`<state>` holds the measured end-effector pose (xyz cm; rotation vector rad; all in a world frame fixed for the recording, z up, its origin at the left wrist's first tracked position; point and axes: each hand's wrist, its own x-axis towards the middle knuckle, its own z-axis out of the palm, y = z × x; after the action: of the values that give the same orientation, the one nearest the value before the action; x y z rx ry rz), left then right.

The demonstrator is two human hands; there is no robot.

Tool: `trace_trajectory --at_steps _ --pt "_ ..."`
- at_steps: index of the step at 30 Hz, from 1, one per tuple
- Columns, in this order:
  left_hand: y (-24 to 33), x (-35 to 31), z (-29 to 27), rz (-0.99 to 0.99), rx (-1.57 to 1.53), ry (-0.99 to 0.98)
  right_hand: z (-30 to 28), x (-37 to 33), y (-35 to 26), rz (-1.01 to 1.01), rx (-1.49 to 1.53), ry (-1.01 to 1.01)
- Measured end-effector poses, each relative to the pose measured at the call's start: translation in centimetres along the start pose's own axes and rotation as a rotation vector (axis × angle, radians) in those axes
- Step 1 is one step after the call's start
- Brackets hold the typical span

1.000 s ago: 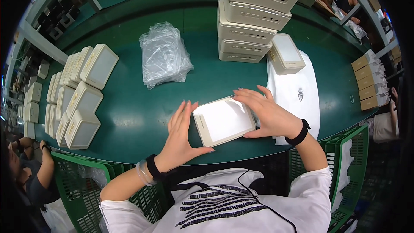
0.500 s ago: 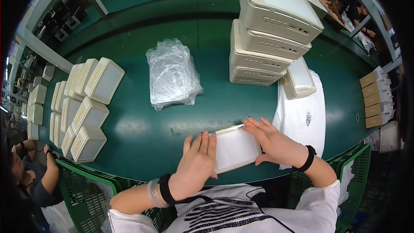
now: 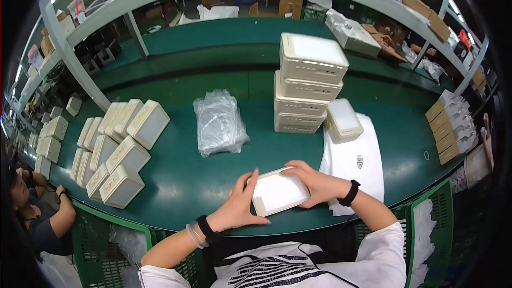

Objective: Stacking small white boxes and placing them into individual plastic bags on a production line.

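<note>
A cream box-shaped device [image 3: 280,193] with a white top panel lies tilted in front of me, near the table's front edge. My left hand [image 3: 238,205] grips its left end, thumb at the near corner and fingers at the far one. Around the right end curls my right hand [image 3: 318,185], its fingers along the far edge. Whether the device rests on the table or is slightly lifted, I cannot tell. Beyond it to the right, another cream device [image 3: 344,120] sits on a folded white cloth [image 3: 368,170].
Cream devices form a tall stack [image 3: 309,82] on the green table [image 3: 176,181]. Several more stand in rows [image 3: 125,184] at left. Clear plastic bags [image 3: 218,122] lie mid-table. Small brown boxes [image 3: 445,133] line the right. Green crates [image 3: 112,240] flank me; a person [image 3: 45,213] is at left.
My view has tilted up, showing more of the overhead frame. My hands have gone from lying along the device's edges to gripping its two ends.
</note>
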<state>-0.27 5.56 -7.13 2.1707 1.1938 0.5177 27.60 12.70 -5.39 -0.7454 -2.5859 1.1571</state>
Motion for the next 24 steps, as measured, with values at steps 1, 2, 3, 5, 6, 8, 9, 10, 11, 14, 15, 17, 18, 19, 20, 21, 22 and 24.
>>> trace_trajectory --at_steps 1,2,3,5,6,8,9,10,11,14,15,17,18,19,20,21,22,24 --pt "-0.2 0.1 0.4 0.029 -0.064 -0.008 0.1 -0.3 -0.2 -0.005 -0.023 0.009" --pt "-0.4 0.1 0.6 0.041 -0.047 0.010 0.3 -0.1 -0.4 0.012 -0.040 0.017" --pt "-0.3 0.2 0.8 0.023 0.024 0.010 0.3 0.0 -0.7 0.028 -0.057 0.027" --pt "-0.1 0.8 1.3 -0.013 0.146 0.003 0.3 -0.4 -0.7 0.050 -0.092 0.042" --pt "-0.1 1.3 0.9 0.001 0.155 0.021 0.0 -0.5 -0.6 0.032 -0.096 0.057" --pt "-0.2 1.6 0.1 0.075 -0.018 0.058 -0.6 -0.8 -0.6 0.002 -0.092 0.081" --pt "0.4 2.0 -1.0 0.101 -0.100 0.077 -1.8 -0.7 -1.5 -0.014 -0.102 0.082" --pt "1.1 2.7 -2.3 0.103 -0.087 0.092 -3.5 -0.9 -2.7 -0.076 -0.156 0.172" --pt "1.5 4.0 -4.2 0.249 -0.053 0.227 -5.6 -1.1 -4.1 -0.139 -0.211 0.262" --pt "6.2 9.0 -11.3 0.492 -0.106 0.477 -12.9 -1.4 -8.0 -0.253 -0.075 0.617" --pt "6.3 11.8 -13.3 0.526 -0.197 0.462 -15.3 -0.3 -8.8 -0.296 0.129 0.722" --pt "7.0 17.3 -16.6 0.501 -0.445 0.401 -20.4 1.8 -9.7 -0.324 0.180 0.770" --pt "7.6 19.1 -17.3 0.447 -0.599 0.349 -21.5 2.1 -9.3 -0.329 0.165 0.774" --pt "7.5 20.3 -17.2 0.469 -0.594 0.349 -22.7 2.7 -8.0 -0.314 0.206 0.788" --pt "7.4 21.6 -17.1 0.481 -0.676 0.311 -23.7 3.1 -6.8 -0.300 0.247 0.801" --pt "6.4 22.8 -17.7 0.481 -0.742 0.289 -24.7 4.5 -5.7 -0.303 0.300 0.800" --pt "6.3 23.8 -18.3 0.488 -0.815 0.259 -25.2 4.8 -5.2 -0.322 0.283 0.799" --pt "6.2 25.1 -18.9 0.502 -0.758 0.274 -24.0 4.5 -4.2 -0.301 0.288 0.809"
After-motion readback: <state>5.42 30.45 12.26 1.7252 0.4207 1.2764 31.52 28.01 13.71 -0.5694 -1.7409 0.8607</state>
